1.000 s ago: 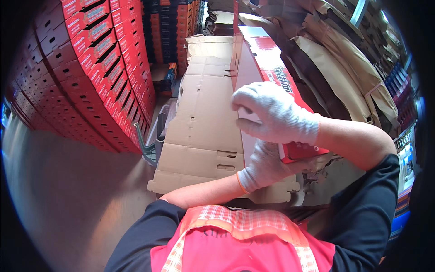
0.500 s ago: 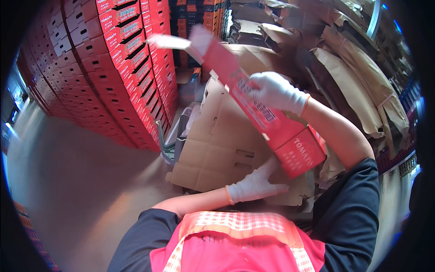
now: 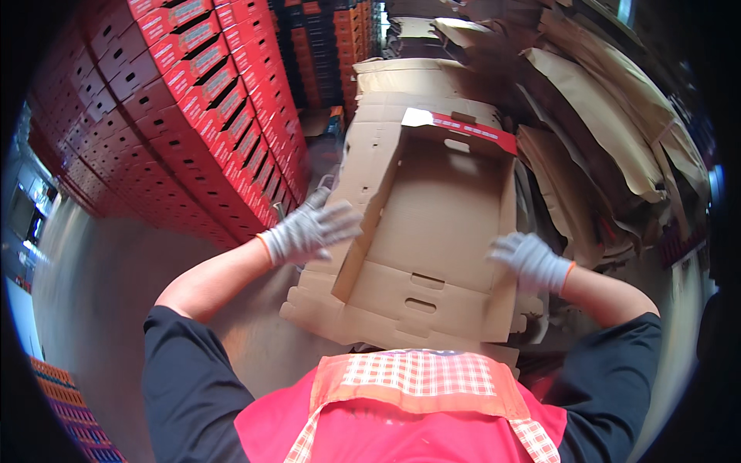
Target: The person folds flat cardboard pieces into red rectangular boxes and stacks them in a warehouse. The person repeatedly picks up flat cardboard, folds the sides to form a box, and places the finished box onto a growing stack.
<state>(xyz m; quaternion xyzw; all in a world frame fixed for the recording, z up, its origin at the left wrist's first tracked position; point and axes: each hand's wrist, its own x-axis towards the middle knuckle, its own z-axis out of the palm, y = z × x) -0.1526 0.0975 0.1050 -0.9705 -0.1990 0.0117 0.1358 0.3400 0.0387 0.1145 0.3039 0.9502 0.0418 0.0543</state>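
The open cardboard tray (image 3: 440, 208) is lying on top of the flat cardboard blanks (image 3: 359, 166), its red-faced end wall (image 3: 482, 135) standing toward their far end. The left hand (image 3: 312, 231), gloved in grey, is hovering over the blanks' left edge with its fingers spread, apparently holding nothing. The right hand (image 3: 532, 262) is resting or hovering at the tray's side wall, over the blanks' right side; blur is hiding whether it is pinching. The tray is probably weighing little, with panels fairly stiff, creases yielding, and thin walls liable to buckle when squeezed; its matt board is likely offering decent grip. Both long side walls are presenting good holds, as are the slots above the blanks' near end.
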